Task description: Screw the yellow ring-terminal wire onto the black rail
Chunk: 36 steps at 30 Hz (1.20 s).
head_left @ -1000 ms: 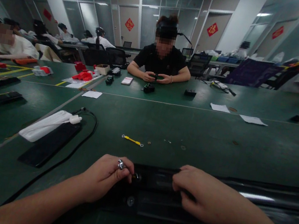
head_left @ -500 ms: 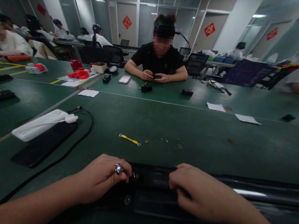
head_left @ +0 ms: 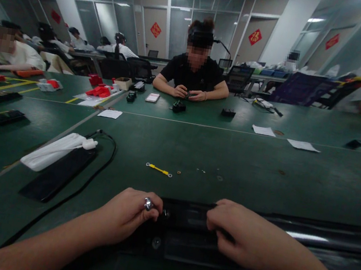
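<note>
Across the near part of the bench point(head_left: 252, 166), a long, glossy black bar point(head_left: 346, 262) lies lengthwise, running out of view at the right. Near its left end, a round metal screw head point(head_left: 156, 243) sits on the side closer to the wearer. Just beyond that is a small shiny fitting point(head_left: 165, 214), and the left hand point(head_left: 126, 216) reaches to it, its grip pinched with thumb and forefinger together; whether anything is between them cannot be told. A silvery metal piece point(head_left: 148, 204) shows at the forefinger, worn or held, I cannot tell. The right hand point(head_left: 242, 236) rests over the bar, its grip curled with the fingertips hidden, so what it clasps, if anything, is unclear.

Past the hands lies a yellow strap point(head_left: 159, 170) with a metal eyelet at each end, and just right of it a small brass-coloured ring point(head_left: 179, 172). To the left, a white pack point(head_left: 53, 152) partly overlaps a flat black slab point(head_left: 58, 174), with a black cable point(head_left: 113, 153) looping beside them.

Farther off, paper sheets point(head_left: 110, 114) lie near the bench's pale seam. Opposite, a person in a black shirt point(head_left: 194, 74) handles something small, behind some black parts point(head_left: 178, 106).
</note>
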Each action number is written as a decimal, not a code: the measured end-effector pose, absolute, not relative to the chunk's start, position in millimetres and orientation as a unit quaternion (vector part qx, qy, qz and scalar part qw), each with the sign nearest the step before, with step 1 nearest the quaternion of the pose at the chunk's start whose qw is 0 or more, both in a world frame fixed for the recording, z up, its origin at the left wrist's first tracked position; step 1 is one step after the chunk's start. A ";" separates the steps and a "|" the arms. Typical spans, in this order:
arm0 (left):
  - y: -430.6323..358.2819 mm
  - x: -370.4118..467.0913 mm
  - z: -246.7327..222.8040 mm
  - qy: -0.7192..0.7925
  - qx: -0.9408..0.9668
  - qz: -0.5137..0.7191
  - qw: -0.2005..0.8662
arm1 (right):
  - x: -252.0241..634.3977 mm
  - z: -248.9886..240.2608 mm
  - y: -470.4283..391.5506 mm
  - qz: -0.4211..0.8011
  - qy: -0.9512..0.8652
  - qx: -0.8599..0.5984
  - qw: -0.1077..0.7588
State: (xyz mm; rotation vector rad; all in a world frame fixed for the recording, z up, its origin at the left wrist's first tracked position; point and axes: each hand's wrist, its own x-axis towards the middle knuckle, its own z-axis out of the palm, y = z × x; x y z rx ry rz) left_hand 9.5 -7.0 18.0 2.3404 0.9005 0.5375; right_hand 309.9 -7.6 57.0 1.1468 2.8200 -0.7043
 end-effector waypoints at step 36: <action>-7.2 9.8 26.5 0.342 0.877 0.186 0.282 | 310.3 55.3 -6.0 -0.233 0.907 0.350 0.006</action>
